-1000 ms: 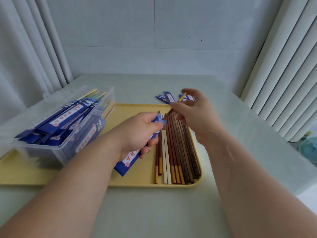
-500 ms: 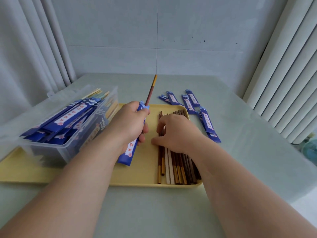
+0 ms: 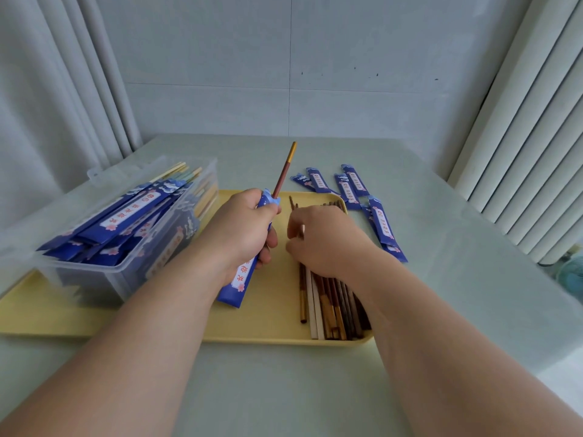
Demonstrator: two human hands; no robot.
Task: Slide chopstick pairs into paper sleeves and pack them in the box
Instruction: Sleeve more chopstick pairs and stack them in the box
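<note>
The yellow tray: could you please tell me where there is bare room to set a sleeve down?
Bare tray lies between the clear box and the loose chopsticks, nearer than the left hand gripping its sleeve. The table before the tray is free too. Crowded: the empty sleeves beyond the right hand.

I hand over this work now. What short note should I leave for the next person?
Left hand grips a sleeve with one chopstick standing out of its top.
Right hand is on the loose chopsticks in the tray; whether it pinches one is hidden.
Done: many filled sleeves lie in the box.
Left: add the second chopstick, pack this sleeve, then fill the empty sleeves beyond the tray.
</note>
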